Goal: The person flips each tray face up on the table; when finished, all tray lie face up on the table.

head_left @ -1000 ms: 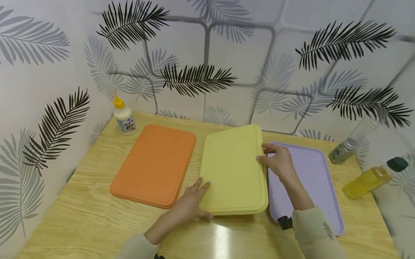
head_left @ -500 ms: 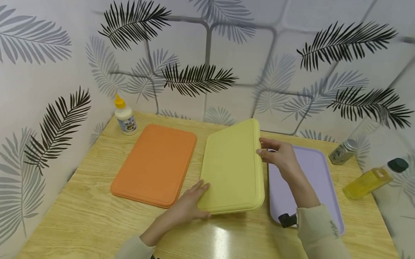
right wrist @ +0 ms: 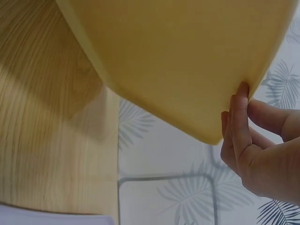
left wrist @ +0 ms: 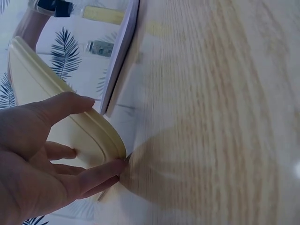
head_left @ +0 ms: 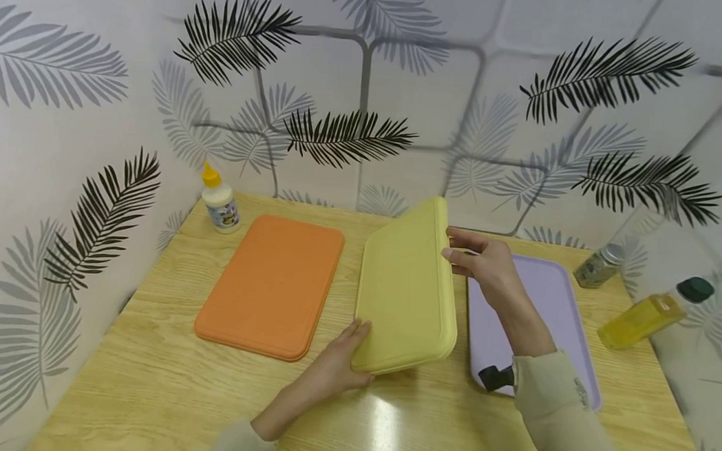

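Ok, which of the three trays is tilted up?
The yellow tray, in the middle: the right hand pinches its raised edge, while the orange tray and purple tray lie flat.

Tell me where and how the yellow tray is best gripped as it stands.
Probably by its right edge, coming from the right: the yellow tray tilts with that side raised off the table, leaving its underside open to fingers. The right hand already pinches there; the left hand holds the low near-left corner.
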Tool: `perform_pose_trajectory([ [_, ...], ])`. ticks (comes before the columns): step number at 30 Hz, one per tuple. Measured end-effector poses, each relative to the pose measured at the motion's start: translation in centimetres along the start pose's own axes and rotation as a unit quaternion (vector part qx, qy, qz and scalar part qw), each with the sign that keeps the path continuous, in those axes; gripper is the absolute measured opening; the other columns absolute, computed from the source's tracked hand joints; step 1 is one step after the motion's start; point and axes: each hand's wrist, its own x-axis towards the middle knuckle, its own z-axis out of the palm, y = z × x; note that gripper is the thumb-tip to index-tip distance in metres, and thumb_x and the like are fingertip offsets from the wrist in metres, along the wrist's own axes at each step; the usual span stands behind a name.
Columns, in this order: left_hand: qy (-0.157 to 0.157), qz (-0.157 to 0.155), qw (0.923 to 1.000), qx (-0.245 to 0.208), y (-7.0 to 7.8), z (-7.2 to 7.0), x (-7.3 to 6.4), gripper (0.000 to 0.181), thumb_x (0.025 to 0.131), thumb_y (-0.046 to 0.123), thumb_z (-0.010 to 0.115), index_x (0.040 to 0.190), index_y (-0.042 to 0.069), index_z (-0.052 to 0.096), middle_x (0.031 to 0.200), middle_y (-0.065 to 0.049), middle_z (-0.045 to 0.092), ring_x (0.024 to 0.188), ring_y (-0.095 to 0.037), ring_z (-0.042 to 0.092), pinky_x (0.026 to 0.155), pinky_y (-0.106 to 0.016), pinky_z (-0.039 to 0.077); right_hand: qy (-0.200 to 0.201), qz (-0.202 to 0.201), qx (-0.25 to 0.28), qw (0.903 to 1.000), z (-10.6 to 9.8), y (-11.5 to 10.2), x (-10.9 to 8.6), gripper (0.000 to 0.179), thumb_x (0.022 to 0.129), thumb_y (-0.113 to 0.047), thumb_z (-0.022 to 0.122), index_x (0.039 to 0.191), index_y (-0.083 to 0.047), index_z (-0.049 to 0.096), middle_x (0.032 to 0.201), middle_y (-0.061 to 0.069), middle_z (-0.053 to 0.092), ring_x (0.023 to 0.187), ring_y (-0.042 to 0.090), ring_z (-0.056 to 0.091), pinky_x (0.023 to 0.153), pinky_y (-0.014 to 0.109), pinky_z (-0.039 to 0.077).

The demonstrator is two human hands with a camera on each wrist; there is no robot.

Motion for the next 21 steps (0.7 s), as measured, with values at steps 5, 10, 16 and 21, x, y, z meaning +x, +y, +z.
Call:
perform_pose_trajectory([
  [5, 0.019, -0.001, 0.9998, -0.005, 0.5, 0.5, -0.2, 0.085, 0.08, 0.008, 0.074, 0.15, -0.003, 0.025, 0.154, -0.028, 0.02, 0.134, -0.047, 0.033, 0.1, -0.047, 0.045, -0.001, -0.002, 0.02, 0.9998, 0.9, -1.3, 0.2, 0.052, 0.091, -0.017, 0.068, 0.14, -0.008, 0.051, 0.135, 0.014, 0.049, 0.108, 0.017, 0.058, 0.082, 0.028, 0.055],
  [10, 0.034, -0.001, 0.9994, -0.008, 0.8, 0.9, -0.3, 0.083, 0.079, 0.005, 0.071, 0.148, -0.006, 0.027, 0.153, -0.028, 0.023, 0.131, -0.042, 0.041, 0.08, -0.033, 0.054, 0.002, -0.006, 0.028, 0.9996, 1.9, -2.5, 0.2, 0.053, 0.091, -0.016, 0.068, 0.14, -0.01, 0.051, 0.136, 0.012, 0.049, 0.11, 0.02, 0.057, 0.081, 0.033, 0.056],
  [16, 0.042, 0.006, 0.9988, -0.023, 1.4, 1.2, -0.4, 0.083, 0.075, -0.001, 0.069, 0.146, -0.011, 0.027, 0.151, -0.027, 0.029, 0.137, -0.04, 0.031, 0.097, -0.042, 0.047, -0.003, -0.014, 0.043, 0.999, 2.8, -3.2, 0.3, 0.053, 0.09, -0.015, 0.069, 0.14, -0.01, 0.051, 0.135, 0.012, 0.049, 0.109, 0.02, 0.058, 0.082, 0.036, 0.056],
  [21, 0.043, 0.01, 0.9967, -0.068, 1.9, 1.2, -0.5, 0.08, 0.076, -0.006, 0.064, 0.147, -0.009, 0.027, 0.15, -0.027, 0.031, 0.118, -0.039, 0.053, 0.067, -0.024, 0.054, -0.006, -0.019, 0.071, 0.9973, 3.6, -3.5, 0.4, 0.053, 0.09, -0.013, 0.068, 0.14, -0.008, 0.051, 0.135, 0.012, 0.048, 0.108, 0.019, 0.059, 0.083, 0.035, 0.056],
])
